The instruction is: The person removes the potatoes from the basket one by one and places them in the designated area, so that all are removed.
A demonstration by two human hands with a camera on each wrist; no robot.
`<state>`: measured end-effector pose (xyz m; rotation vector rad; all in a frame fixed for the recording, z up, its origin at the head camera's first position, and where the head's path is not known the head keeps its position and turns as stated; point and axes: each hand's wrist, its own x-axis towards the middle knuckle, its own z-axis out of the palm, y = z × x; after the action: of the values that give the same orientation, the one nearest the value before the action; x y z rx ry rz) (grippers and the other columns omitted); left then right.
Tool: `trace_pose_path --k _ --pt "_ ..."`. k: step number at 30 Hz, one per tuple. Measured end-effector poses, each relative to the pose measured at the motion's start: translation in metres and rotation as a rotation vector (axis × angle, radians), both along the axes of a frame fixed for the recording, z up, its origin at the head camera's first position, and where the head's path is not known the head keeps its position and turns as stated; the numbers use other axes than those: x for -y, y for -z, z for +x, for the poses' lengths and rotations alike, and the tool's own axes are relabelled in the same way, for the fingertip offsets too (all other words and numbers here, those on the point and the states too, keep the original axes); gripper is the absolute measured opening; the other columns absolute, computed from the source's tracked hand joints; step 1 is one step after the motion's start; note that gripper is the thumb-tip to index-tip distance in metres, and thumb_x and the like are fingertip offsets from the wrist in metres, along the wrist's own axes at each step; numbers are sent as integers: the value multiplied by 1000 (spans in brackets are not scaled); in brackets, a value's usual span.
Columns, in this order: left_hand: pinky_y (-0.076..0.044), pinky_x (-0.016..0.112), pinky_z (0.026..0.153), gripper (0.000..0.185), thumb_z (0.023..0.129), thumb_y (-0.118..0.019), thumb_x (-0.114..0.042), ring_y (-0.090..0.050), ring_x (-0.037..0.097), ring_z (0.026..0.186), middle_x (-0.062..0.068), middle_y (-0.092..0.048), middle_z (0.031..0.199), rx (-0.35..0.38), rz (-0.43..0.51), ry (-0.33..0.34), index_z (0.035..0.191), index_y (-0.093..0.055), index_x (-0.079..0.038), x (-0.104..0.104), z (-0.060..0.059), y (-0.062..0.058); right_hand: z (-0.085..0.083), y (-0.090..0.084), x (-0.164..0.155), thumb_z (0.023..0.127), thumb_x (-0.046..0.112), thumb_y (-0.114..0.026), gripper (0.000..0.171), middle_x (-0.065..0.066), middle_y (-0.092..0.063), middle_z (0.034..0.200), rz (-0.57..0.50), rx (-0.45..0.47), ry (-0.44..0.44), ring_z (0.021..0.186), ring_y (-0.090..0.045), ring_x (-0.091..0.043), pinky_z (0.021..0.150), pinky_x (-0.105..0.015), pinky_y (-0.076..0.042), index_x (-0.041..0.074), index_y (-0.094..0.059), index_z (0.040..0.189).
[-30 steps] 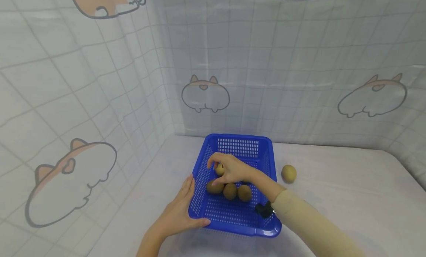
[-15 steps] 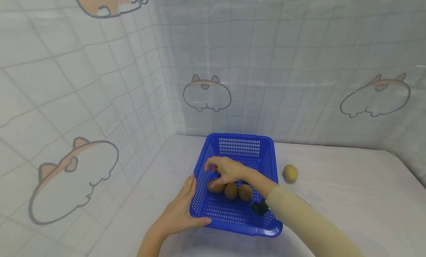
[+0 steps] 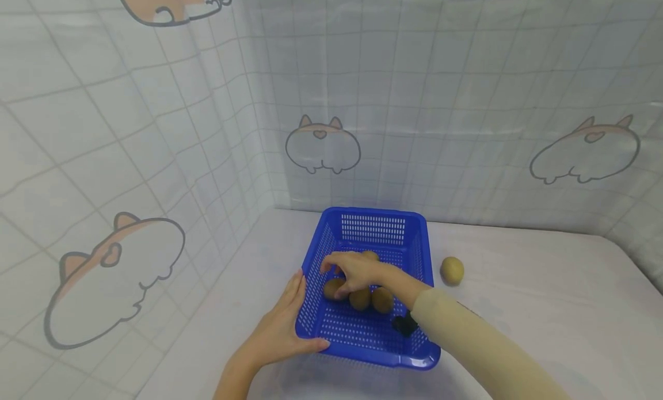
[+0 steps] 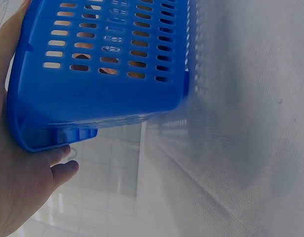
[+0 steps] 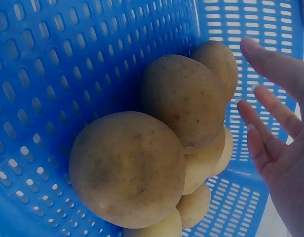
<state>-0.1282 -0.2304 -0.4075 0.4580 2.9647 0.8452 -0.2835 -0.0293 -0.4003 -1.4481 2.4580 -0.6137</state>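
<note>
White cloth printed with a faint grid and cartoon animal outlines covers the table (image 3: 518, 308) and hangs as a backdrop (image 3: 466, 101) on two sides.

Nearest the viewer, at about six o'clock, the left hand (image 3: 279, 331) holds the blue slotted basket (image 3: 362, 336) by its near left corner: the palm and straight fingers lie flat against the outer wall and the thumb curls over the near rim. The left wrist view shows the same hold from below, the rim (image 4: 48, 136) resting against the palm (image 4: 23, 187).

Just beyond, toward twelve o'clock, the right hand (image 3: 354, 270) reaches down into the basket in a beige sleeve (image 3: 466, 342), a small black device (image 3: 404, 324) at the wrist. Its fingers are spread and loosely extended over the potatoes (image 3: 370, 299), with the fingertips near or on the leftmost one; it grips nothing. The right wrist view shows the fingers (image 5: 270, 123) straight and apart beside the heap of potatoes (image 5: 157, 148), which lie bunched together on the basket floor (image 5: 53, 74).

Farther out, at about two o'clock from the basket, a single potato (image 3: 452, 270) sits alone on the table, well apart from the blue wall.
</note>
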Motion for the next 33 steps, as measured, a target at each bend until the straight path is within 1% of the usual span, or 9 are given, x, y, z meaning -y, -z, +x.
trace_pose_path --k 3,8,13,18,20,22,25,29,33 --pt "-25 54 110 127 69 -71 -69 0 22 145 5 9 159 -4 6 3 152 -2 -1 0 0 0 0 2 0 77 26 -82 53 0 -60 123 31 -38 -7 112 -58 -22 91 -27 -48 14 -57 123" --pt "-23 52 111 127 70 -72 -67 1 22 145 6 9 159 -2 8 6 152 -2 -1 0 -1 1 1 6 0 78 25 -81 52 2 -61 122 133 -147 -30 118 -53 -18 102 -37 -41 17 -59 125" --pt "-24 52 111 127 70 -72 -68 1 22 145 6 9 159 -5 1 8 152 -2 -1 0 -1 1 3 10 1 77 28 -82 52 3 -62 122 178 -225 -60 120 -50 -20 103 -42 -39 22 -62 125" --pt "-24 52 111 127 69 -72 -68 1 21 145 6 9 159 -5 -1 3 152 -2 -1 0 -1 1 7 13 2 78 31 -81 58 5 -59 128 219 -204 -70 119 -52 -15 101 -36 -42 23 -59 131" --pt "-24 52 111 127 69 -73 -67 0 21 145 5 8 159 -5 2 0 152 -3 -2 0 -1 1 9 12 3 77 31 -81 61 7 -58 129 237 -182 -63 115 -55 -12 98 -33 -45 23 -57 132" --pt "-24 52 111 127 69 -73 -66 0 20 145 5 9 159 -3 7 -2 152 -2 -2 0 -1 1 10 12 4 77 32 -82 62 7 -59 128 252 -179 -51 111 -57 -11 94 -31 -47 24 -56 132" --pt "-23 52 112 127 69 -73 -66 0 20 145 4 8 159 -4 12 -4 152 -3 -2 0 0 0 11 13 6 75 32 -83 61 8 -62 122 253 -188 -40 103 -60 -9 89 -29 -49 24 -57 129" --pt "-23 51 112 127 69 -74 -66 0 20 145 4 8 159 -4 12 -7 152 -3 -3 -1 0 1 12 13 8 72 33 -85 61 9 -64 114 254 -197 -42 97 -61 -7 87 -26 -50 24 -58 125" --pt "-22 51 112 126 69 -75 -64 1 19 145 4 8 159 -3 14 -6 152 -2 -3 -1 0 0 13 12 8 70 34 -87 59 12 -64 107 264 -199 -57 91 -61 -6 84 -25 -51 25 -58 121"
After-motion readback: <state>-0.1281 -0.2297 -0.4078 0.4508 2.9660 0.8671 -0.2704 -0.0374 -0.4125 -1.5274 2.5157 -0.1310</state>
